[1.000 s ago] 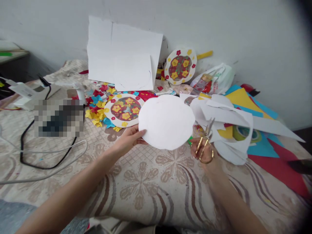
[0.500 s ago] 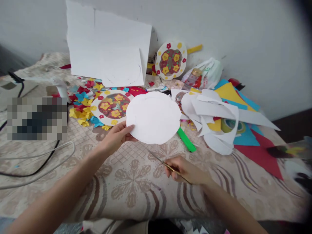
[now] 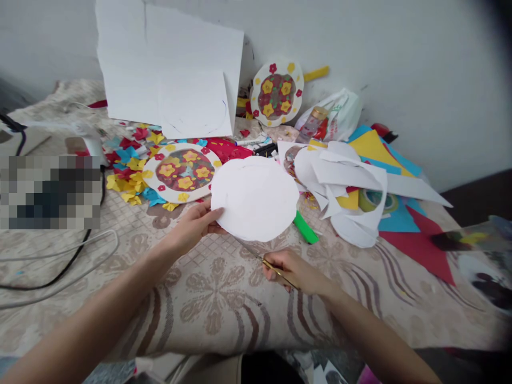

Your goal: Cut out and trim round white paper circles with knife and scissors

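Note:
A white, roughly round paper cutout (image 3: 256,200) with a slightly wavy edge is gripped at its left side by my left hand (image 3: 199,220), thumb on top and fingers beneath. My right hand (image 3: 293,272) is closed around a pair of scissors (image 3: 276,269) with gold-coloured handles. Their thin blade points up and left, and its tip lies near the cutout's lower edge; whether they touch I cannot tell. Left of the cutout lies a white-rimmed disc (image 3: 151,186) decorated with red and yellow paper flowers. A green strip-shaped object (image 3: 306,228) pokes out at the cutout's lower right.
Folded paper flowers (image 3: 134,168) are heaped at left. Behind stand a large white board (image 3: 172,64) and a second flowered disc (image 3: 255,98) with a yellow handle. White paper scraps (image 3: 354,229) and coloured sheets (image 3: 430,245) cover the right side. Cables (image 3: 114,248) run along the left.
The scissors and my right hand have moved slightly up and left, bringing the blade closer to the cutout. The whole view has shifted a little.

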The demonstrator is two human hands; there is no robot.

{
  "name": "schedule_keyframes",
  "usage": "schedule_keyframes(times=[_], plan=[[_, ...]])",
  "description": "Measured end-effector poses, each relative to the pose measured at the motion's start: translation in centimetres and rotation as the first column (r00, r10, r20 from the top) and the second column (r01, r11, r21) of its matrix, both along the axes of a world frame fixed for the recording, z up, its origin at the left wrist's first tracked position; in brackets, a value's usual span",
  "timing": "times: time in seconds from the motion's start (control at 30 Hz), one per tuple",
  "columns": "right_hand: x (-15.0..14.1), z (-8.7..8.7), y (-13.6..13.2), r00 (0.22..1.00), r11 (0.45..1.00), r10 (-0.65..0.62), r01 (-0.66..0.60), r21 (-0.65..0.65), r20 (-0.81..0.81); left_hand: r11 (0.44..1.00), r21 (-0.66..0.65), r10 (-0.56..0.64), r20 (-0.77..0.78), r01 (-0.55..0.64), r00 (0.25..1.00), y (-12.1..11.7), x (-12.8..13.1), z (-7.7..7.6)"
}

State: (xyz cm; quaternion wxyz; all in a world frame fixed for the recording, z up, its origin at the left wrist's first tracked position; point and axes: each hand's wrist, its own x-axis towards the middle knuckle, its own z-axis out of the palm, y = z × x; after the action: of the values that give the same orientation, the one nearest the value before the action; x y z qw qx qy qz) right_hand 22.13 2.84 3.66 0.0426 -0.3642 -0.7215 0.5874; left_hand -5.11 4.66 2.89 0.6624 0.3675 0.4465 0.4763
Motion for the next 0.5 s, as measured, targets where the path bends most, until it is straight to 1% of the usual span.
schedule_keyframes(times=[0.13, 0.27, 0.5], plan=[[-0.08, 0.20, 0.07, 1.000, 0.998, 0.002, -0.002, 0.069, 0.004, 1.000, 0.002, -0.002, 0.000, 0.002, 1.000, -0.01, -0.06, -0.05], [-0.02, 0.39, 0.09, 1.000, 0.996, 0.011, -0.009, 0.093, -0.016, 1.000, 0.003, -0.009, 0.005, 0.009, 1.000, 0.06, -0.10, -0.02], [0.21, 0.23, 0.04, 0.999, 0.992, 0.025, -0.021, 0.123, -0.030, 1.000, 0.001, -0.009, 0.006, 0.009, 1.000, 0.00, -0.07, 0.27]])
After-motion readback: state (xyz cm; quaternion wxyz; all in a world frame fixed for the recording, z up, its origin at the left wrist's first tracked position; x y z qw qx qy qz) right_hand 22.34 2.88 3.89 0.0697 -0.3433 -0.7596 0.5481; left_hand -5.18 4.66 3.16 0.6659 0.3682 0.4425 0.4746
